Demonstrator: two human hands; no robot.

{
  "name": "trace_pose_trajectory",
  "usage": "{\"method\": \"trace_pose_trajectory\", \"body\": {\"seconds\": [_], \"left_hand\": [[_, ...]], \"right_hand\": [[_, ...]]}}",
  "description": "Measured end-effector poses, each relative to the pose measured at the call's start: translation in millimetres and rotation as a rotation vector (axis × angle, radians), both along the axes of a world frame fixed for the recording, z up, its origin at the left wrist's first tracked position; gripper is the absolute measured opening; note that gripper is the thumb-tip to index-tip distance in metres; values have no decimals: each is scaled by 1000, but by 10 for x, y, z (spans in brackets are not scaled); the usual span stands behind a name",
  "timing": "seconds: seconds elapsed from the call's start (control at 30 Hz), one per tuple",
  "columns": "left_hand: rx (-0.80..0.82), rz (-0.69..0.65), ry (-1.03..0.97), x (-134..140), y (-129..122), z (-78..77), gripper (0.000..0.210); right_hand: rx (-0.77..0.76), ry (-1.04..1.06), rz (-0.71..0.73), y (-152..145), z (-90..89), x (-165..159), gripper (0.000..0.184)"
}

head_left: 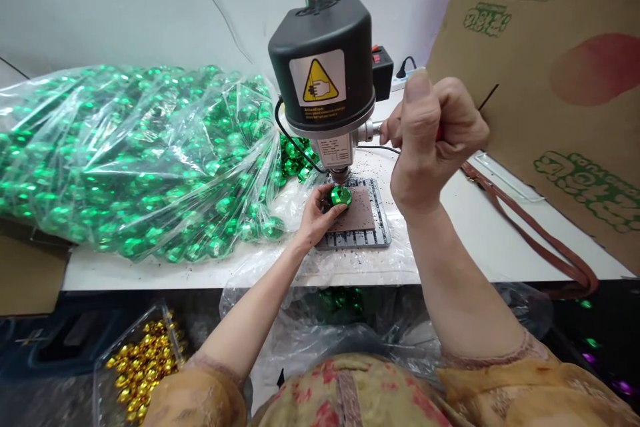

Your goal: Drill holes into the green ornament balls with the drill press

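Two hands at the small bench drill, one green bauble under its tip.
Left hand pinches the bauble on the drill's base plate, directly below the bit; right hand is fisted round the feed lever. Slick and round, the bauble could spin or skid, bringing fingertips under the bit.

Tan floral sleeves, pink-patterned cream front
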State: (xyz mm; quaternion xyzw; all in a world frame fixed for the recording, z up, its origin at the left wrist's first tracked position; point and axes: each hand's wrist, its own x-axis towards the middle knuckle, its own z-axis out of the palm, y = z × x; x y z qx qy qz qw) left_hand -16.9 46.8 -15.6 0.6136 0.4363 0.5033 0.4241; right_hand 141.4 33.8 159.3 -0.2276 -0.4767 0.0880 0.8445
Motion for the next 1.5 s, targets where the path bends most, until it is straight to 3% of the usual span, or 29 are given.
{"method": "trace_pose_trajectory", "body": {"seconds": [0.4,0.67,0.8,1.0,1.13,1.33,1.5], "left_hand": [[92,-24,81,51,-108,39,57],[37,-14,29,124,-156,10,51],[32,0,-2,165,-163,-2,55],[38,23,17,165,-181,20,55],[37,7,4,157,-185,30,55],[31,-1,7,155,-187,18,55],[46,3,-1,160,-188,14,53]], "right_hand": [[-11,-8,-21,8,-13,4,49],[-54,-5,-23,-8,-9,-5,49],[-15,-19,-22,13,39,15,50],[-99,-91,0,85,144,69,54],[-95,-58,-15,65,74,31,50],[100,48,-2,57,-112,-46,50],[100,16,0,50,-176,-22,51]]}}
